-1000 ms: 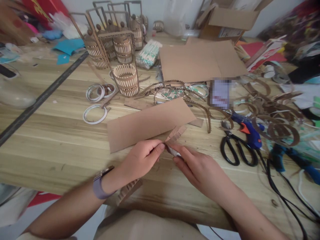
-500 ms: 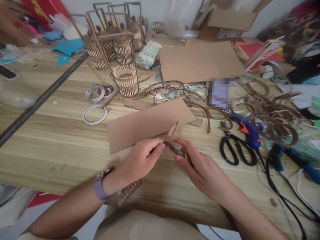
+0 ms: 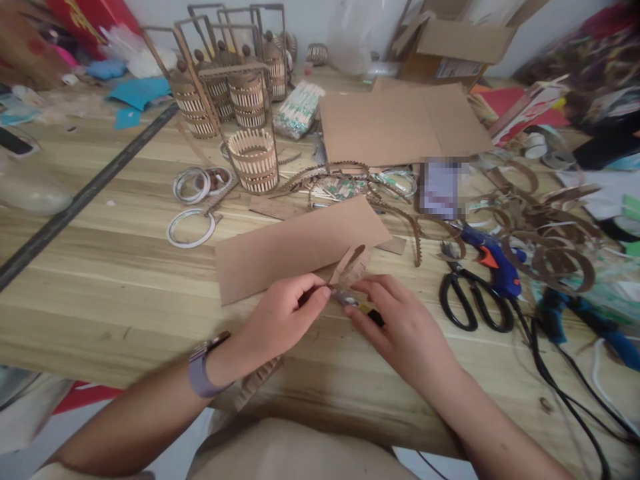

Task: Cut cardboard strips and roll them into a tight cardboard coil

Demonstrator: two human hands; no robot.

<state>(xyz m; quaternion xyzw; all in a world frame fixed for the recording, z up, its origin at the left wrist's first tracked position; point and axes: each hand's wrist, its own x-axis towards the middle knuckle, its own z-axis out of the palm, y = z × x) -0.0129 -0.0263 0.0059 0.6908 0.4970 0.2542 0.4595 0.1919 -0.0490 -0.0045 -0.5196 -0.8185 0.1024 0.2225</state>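
My left hand (image 3: 287,310) pinches a corrugated cardboard strip (image 3: 357,267) near the table's front; its far part is peeling into two layers. The strip's other end (image 3: 257,381) comes out beneath my left wrist. In my right hand (image 3: 400,323) is a box cutter (image 3: 369,312) with a yellow and black handle, fingers closed round it. Its metal front end lies against the strip, close by my left thumb; the blade tip is hard to make out. Just beyond both hands lies a flat cardboard piece (image 3: 300,247).
Scissors (image 3: 465,293) and a blue glue gun (image 3: 493,257) with cables lie right. Behind are curled cardboard strips (image 3: 545,233), a small stick basket (image 3: 253,160), tape rolls (image 3: 191,228) and a large cardboard sheet (image 3: 385,123). Lantern-like baskets (image 3: 245,100) stand back left.
My right hand and the box cutter have shifted slightly, the cutter's front end now closer to my left thumb. The strip's two layers stand wider apart. My left hand has barely moved.
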